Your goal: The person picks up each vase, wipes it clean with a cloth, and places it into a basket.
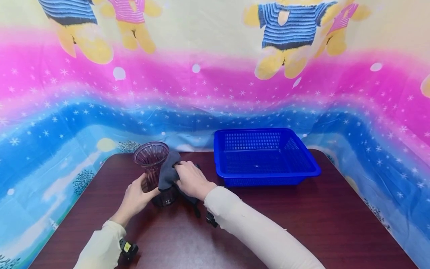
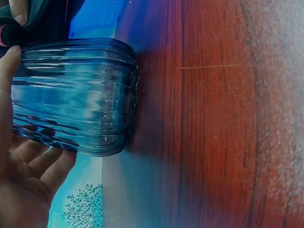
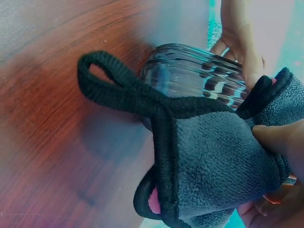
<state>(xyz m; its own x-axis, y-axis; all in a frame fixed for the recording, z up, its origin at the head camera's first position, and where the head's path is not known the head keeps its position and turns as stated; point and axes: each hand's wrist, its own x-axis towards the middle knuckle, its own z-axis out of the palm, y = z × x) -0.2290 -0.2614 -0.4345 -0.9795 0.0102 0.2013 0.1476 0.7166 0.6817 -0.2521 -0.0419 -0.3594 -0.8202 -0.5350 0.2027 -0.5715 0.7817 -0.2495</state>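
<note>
A ribbed, purplish clear glass vase [image 1: 152, 172] with a flared rim stands upright on the left part of the table. My left hand [image 1: 134, 198] grips its side, thumb toward the front and fingers behind, as the left wrist view shows around the glass [image 2: 71, 95]. In my right hand [image 1: 193, 181] is a bunched grey cleaning cloth [image 1: 168, 172], held against the vase's right side near the neck. The cloth [image 3: 213, 152] has black edging and a hanging loop [image 3: 107, 78] in the right wrist view. Some right fingers are hidden by the cloth.
A blue plastic basket [image 1: 267, 174] with perforated walls sits at the back of the dark red wooden table [image 1: 268, 216], right of the vase. Behind the table hangs a printed cloth backdrop [image 1: 201, 86] with bears and snowflakes.
</note>
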